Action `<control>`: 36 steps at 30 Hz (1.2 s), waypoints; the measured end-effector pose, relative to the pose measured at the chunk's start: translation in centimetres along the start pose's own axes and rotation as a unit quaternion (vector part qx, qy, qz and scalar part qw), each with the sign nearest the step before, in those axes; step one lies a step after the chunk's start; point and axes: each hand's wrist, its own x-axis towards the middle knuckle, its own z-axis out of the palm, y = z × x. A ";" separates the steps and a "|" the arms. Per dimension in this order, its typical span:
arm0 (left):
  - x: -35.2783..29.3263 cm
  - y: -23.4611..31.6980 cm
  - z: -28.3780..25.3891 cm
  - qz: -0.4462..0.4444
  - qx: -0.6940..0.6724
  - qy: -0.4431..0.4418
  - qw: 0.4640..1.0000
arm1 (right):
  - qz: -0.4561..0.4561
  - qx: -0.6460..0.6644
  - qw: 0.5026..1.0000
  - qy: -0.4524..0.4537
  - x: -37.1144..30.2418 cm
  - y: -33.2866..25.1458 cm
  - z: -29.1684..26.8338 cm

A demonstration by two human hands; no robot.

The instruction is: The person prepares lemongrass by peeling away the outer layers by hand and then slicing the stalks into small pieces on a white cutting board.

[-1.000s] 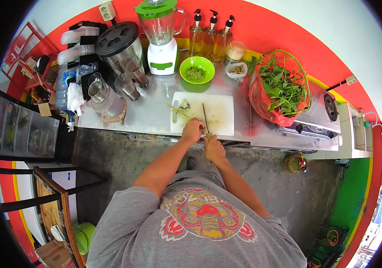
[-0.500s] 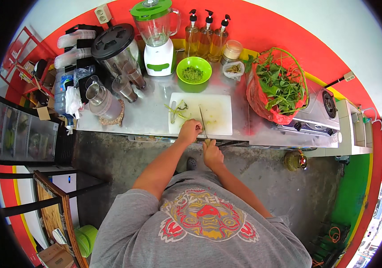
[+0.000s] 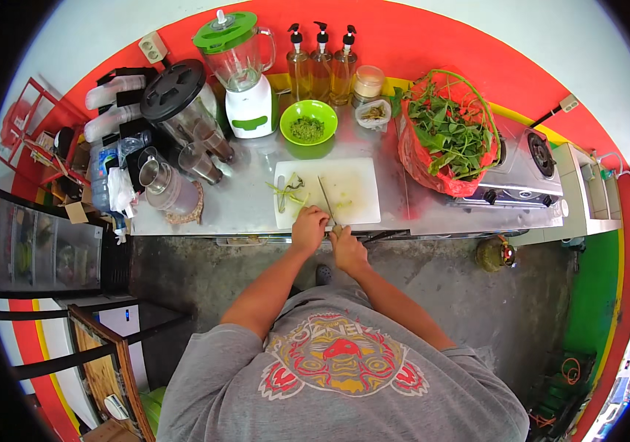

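A white cutting board [image 3: 363, 180] lies at the counter's front edge. My right hand [image 3: 349, 249] is closed around the handle of a knife [image 3: 326, 197], whose long blade points away over the board. Close to the blade's left side is my left hand [image 3: 310, 229], its fingers pinched together; what they hold, if anything, is hidden. Green stems [image 3: 290, 194] with a few dark leafy bits rest on the board's left part. Small pale green scraps [image 3: 343, 204] are scattered right of the blade. Behind the board, a green bowl [image 3: 307, 150] contains finely chopped greens [image 3: 307, 130].
At the right, a red plastic bag [image 3: 419, 163] full of leafy greens stands beside a gas stove [image 3: 510, 184]. A blender [image 3: 250, 107], pump bottles [image 3: 321, 74] and a small tub [image 3: 372, 113] line the back. Glasses [image 3: 198, 163] and a metal-topped jug [image 3: 171, 188] occupy the left.
The view has shifted slightly. My left hand stays pinched near the blade and my right hand keeps its grip on the knife, with the two hands a little closer together.
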 end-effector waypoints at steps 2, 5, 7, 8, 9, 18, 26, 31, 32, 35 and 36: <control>0.9 0.4 -0.4 -0.021 0.013 -0.032 0.999 | -0.005 -0.017 1.000 0.003 0.5 -0.4 -0.6; 2.1 -0.4 -0.5 -0.053 0.015 -0.059 0.997 | -0.017 -0.005 1.000 0.007 0.0 -0.1 -0.2; 2.2 -1.2 -0.5 -0.063 0.016 -0.066 0.996 | -0.008 -0.013 1.000 0.006 -0.9 -0.2 0.5; 2.1 -1.0 -0.3 -0.052 0.015 -0.057 0.997 | 0.000 -0.019 1.000 0.009 -1.1 0.0 0.9; 2.2 -0.7 -0.2 -0.041 0.015 -0.049 0.998 | 0.009 -0.024 1.000 0.013 -1.1 0.2 1.1; 2.3 -1.8 0.1 -0.026 -0.008 -0.034 0.999 | -0.009 0.007 1.000 -0.008 -0.8 -0.6 -0.2; 2.7 -1.9 -0.4 -0.053 -0.025 -0.073 0.996 | -0.029 -0.001 1.000 -0.008 0.9 -0.8 -0.6; 2.3 -1.8 -0.1 -0.044 -0.038 -0.043 0.997 | -0.023 -0.010 1.000 -0.002 -0.6 -0.1 0.3; 2.3 -1.6 -0.2 -0.049 -0.040 -0.050 0.997 | -0.002 -0.014 1.000 -0.001 -0.7 -0.2 0.2; 2.7 -1.4 -0.3 -0.044 -0.023 -0.050 0.997 | -0.027 -0.008 1.000 -0.014 0.5 -0.8 -1.0; 2.8 -1.6 -0.2 -0.039 -0.013 -0.045 0.998 | -0.028 -0.014 0.999 -0.012 0.6 -0.9 -1.1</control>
